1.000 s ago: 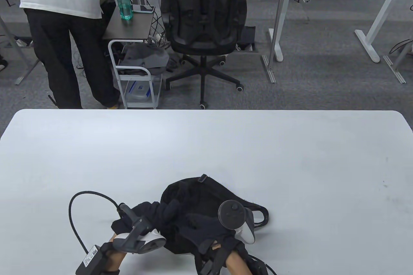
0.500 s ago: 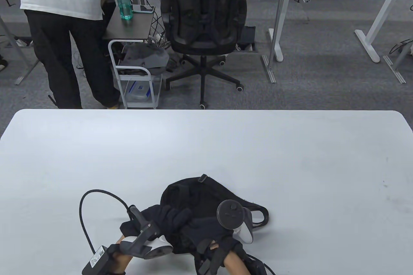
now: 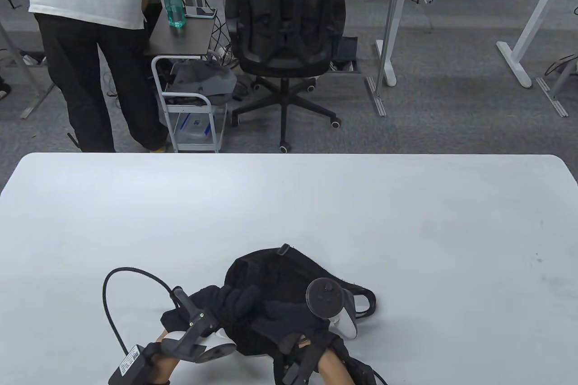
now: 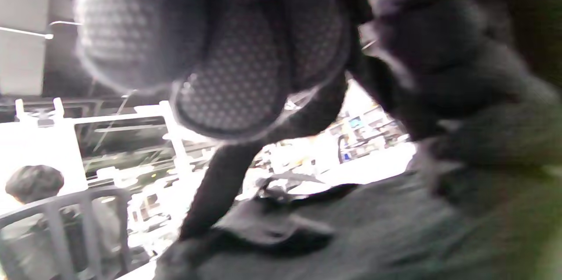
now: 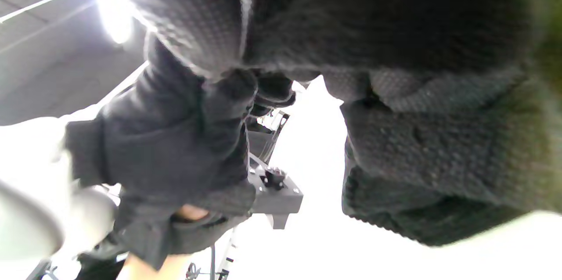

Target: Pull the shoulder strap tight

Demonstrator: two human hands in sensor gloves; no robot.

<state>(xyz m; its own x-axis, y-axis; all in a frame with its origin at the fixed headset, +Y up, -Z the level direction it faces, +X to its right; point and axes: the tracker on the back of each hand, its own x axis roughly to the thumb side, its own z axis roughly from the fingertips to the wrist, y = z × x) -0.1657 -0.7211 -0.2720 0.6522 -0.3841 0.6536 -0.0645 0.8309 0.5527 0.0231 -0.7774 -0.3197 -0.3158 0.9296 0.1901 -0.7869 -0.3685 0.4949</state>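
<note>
Table view shows a black backpack [image 3: 275, 276] lying flat near the front edge of the white worktop [image 3: 289, 204], with both gloved hands resting on its near half. The left hand [image 3: 226, 306] reaches in from the lower left, its fingers [image 3: 241, 299] laid over the dark fabric toward the middle of the bag; the right hand [image 3: 289, 317] lies just beside it, the two nearly touching, and a round-headed tracker [image 3: 327, 301] stands over its back. A loop of black strap [image 3: 365, 301] curls out from the bag's right side onto the worktop, apart from both hands. A black cable [image 3: 117, 294] arcs from the left wrist across the worktop. Left wrist view is blurred: dotted glove fingertips [image 4: 237, 87] hang from the top, and a narrow dark strap [image 4: 232, 183] runs down from them to the bag, seemingly pinched there. Right wrist view shows the right hand's fingers [image 5: 439, 139] curled over black fabric, with the left glove [image 5: 175, 148] bunched close by; whether they grasp the shoulder strap or only the fabric cannot be told.
</note>
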